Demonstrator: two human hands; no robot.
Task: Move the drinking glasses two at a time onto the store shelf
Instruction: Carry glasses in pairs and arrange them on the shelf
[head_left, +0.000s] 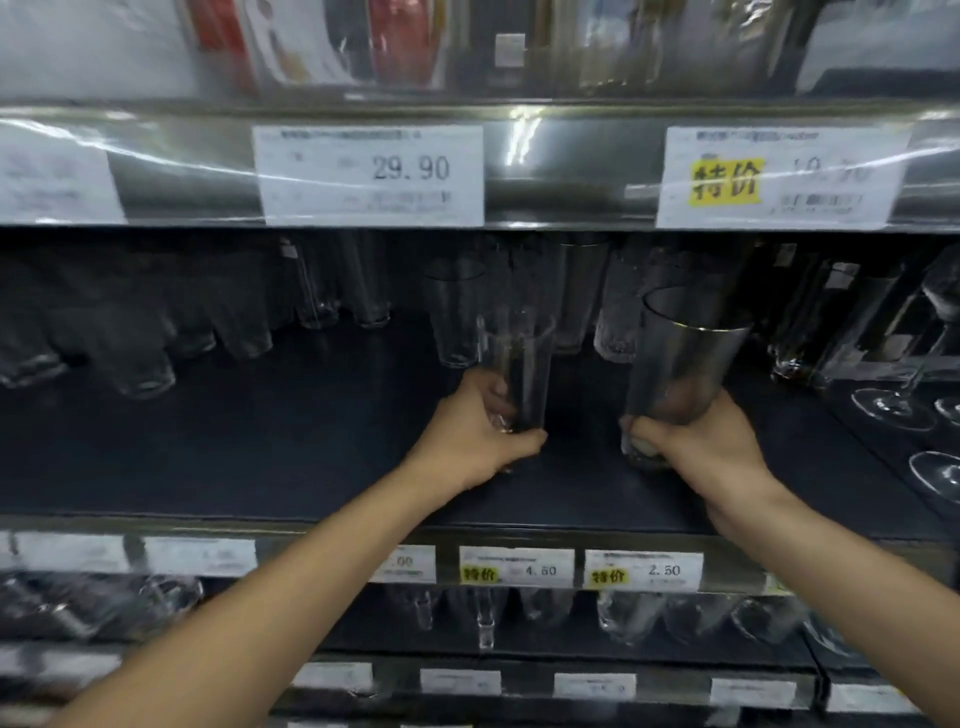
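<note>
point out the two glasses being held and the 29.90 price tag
narrow glass (517, 358), head view, mid side wall
wide glass (680, 358), head view, mid side wall
price tag (370, 174), head view, label centre

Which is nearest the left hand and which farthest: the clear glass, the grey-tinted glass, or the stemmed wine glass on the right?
From the head view:
1. clear glass: gripped near its base by the left hand itself.
2. grey-tinted glass: just to the right, held in the right hand.
3. stemmed wine glass: standing at the far right of the shelf.
</note>
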